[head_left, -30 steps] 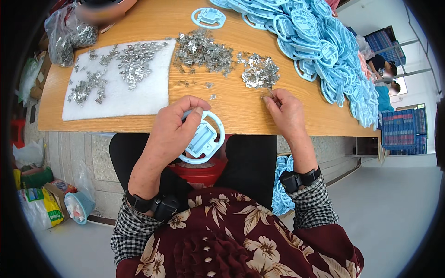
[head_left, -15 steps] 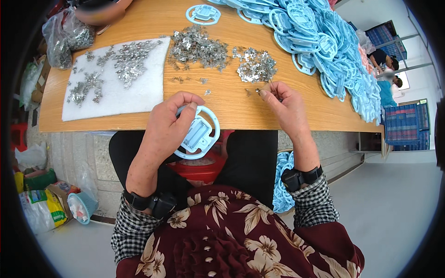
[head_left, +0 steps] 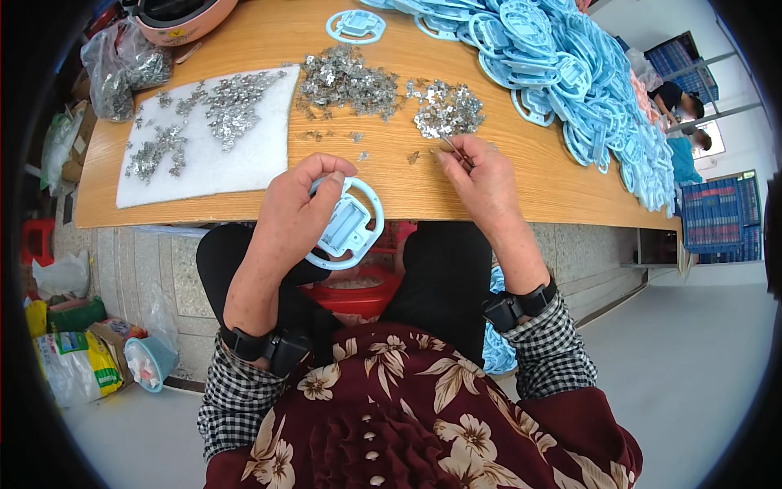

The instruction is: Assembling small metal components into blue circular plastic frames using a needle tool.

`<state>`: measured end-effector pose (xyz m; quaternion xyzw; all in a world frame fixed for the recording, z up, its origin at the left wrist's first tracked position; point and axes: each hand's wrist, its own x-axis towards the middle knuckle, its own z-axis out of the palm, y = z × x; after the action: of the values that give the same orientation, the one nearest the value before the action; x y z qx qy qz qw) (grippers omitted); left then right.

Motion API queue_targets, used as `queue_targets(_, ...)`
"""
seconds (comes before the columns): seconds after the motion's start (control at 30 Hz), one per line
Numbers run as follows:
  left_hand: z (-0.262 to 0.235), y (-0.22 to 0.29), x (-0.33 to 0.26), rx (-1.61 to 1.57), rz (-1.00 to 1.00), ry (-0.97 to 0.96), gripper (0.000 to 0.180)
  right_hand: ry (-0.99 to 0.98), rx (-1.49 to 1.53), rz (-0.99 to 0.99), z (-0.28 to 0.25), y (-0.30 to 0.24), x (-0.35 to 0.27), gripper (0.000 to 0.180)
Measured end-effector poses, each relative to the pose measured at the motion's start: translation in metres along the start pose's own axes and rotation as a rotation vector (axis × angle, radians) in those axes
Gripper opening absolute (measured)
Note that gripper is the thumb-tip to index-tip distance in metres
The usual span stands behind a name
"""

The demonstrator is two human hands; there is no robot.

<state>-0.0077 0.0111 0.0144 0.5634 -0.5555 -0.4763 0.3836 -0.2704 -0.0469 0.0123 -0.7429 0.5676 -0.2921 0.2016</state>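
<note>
Left hand grips the pale-blue ring part; right hand seemingly pinches a metal clip.

The right hand is reaching farther up the bench than a second ago: then it was hovering near the bench's front edge, well short of the small pile of metal clips, and now its fingertips are lying just below that pile, pinching a thin metal piece. The left hand is shifting too, turning the pale blue wheel-shaped part it is gripping so that the ring is now sitting to the right of the palm, at the bench's front edge, with the thumb lying over the rim's top.
</note>
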Motion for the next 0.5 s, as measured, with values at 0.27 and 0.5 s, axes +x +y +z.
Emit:
queue_targets(0.27,0.001,-0.002,0.001,-0.030,-0.038,-0.001,0.018,-0.021,-0.175,-0.003,-0.002,-0.004,0.006,0.023)
queue_targets(0.5,0.001,-0.004,0.001,-0.014,-0.011,0.008,0.019,-0.060,-0.110,0.000,-0.002,-0.019,0.002,0.020)
